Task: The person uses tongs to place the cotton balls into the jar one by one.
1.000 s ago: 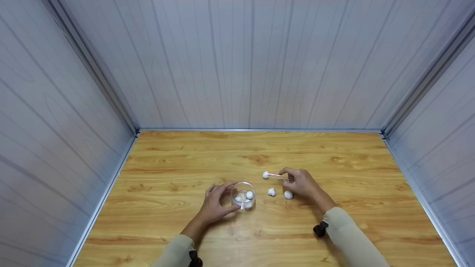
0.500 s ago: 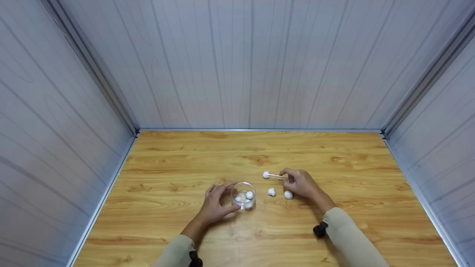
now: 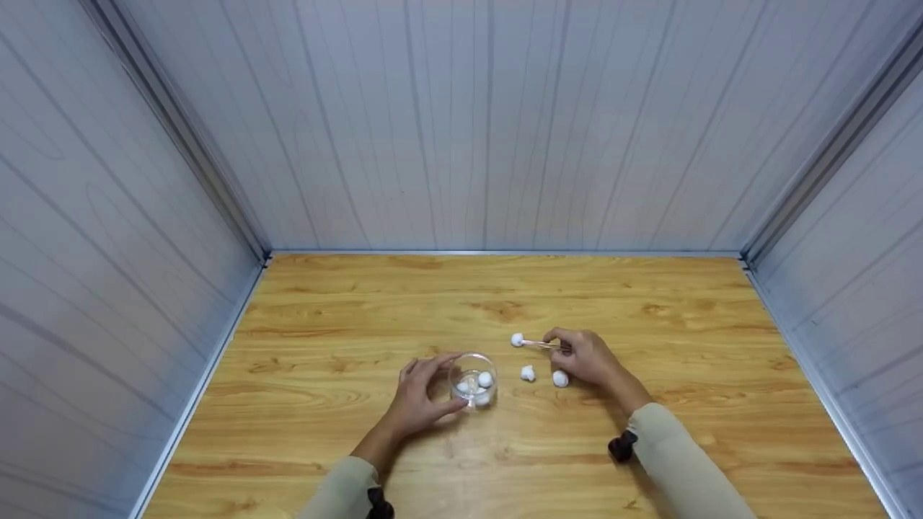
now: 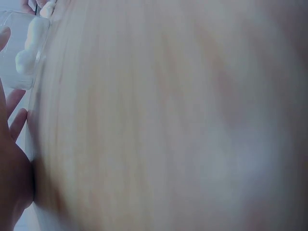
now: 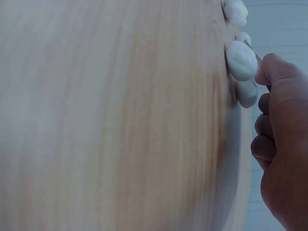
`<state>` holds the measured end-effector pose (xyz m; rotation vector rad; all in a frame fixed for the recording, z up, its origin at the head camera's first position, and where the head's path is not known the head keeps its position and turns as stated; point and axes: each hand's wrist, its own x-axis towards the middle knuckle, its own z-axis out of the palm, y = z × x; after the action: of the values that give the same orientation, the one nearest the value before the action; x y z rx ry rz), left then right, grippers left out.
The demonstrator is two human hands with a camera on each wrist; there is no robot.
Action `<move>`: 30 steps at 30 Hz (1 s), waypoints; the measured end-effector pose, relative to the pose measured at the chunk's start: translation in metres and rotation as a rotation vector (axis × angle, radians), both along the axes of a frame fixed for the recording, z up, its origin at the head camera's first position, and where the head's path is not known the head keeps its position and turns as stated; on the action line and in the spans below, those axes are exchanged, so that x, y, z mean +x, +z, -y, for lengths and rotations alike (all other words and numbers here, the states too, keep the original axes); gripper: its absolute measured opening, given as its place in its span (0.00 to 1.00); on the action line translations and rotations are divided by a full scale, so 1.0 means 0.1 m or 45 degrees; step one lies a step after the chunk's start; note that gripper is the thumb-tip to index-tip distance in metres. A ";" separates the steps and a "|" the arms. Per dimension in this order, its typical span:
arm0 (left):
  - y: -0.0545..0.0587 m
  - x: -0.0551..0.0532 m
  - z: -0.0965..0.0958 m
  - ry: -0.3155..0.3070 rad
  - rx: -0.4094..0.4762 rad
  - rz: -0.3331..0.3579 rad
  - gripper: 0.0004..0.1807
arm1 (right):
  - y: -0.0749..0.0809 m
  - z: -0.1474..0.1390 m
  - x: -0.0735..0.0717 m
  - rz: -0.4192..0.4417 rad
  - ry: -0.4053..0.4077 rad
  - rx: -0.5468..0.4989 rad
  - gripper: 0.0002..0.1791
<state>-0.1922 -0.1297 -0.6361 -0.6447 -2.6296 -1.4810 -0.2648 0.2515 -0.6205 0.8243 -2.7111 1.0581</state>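
Observation:
My left hand [image 3: 420,398] holds a small clear glass bowl [image 3: 472,357] from its left side, thumb at the near side and fingers at the far side. Several white cotton balls [image 3: 484,379] lie inside the bowl. Between thumb and fingers, my right hand [image 3: 588,355] pinches slim metal tweezers [image 3: 539,344]. Their tips point left and meet a cotton ball [image 3: 516,339]; whether they squeeze it I cannot tell. Closer to me, a ragged cotton ball [image 3: 528,373] and a rounder cotton ball [image 3: 560,378] rest on the table, left of and below the right hand.
The wood-grain table [image 3: 324,303] is bounded by pale panel walls [image 3: 447,130] at the back and on both sides. Dark devices sit at both wrists, one by the right sleeve [image 3: 685,461].
Both hands, the bowl and the loose cotton balls stay in place. Only the tweezers shift very slightly, their two arms appearing closer together at the far cotton ball.

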 end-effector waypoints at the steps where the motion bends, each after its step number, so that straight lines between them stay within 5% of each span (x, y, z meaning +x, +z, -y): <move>1: 0.00 0.00 0.00 -0.001 0.001 -0.001 0.43 | 0.00 0.00 0.00 0.005 -0.005 0.003 0.11; 8: -0.01 0.00 0.00 -0.002 0.005 0.012 0.43 | 0.06 0.03 0.02 0.098 -0.062 0.059 0.12; 30: 0.00 0.01 0.00 -0.001 -0.005 0.006 0.43 | 0.16 0.01 0.05 0.104 -0.084 0.031 0.10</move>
<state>-0.1913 -0.1296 -0.6358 -0.6431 -2.6363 -1.4800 -0.2596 0.2500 -0.6046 0.7048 -2.8028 1.0694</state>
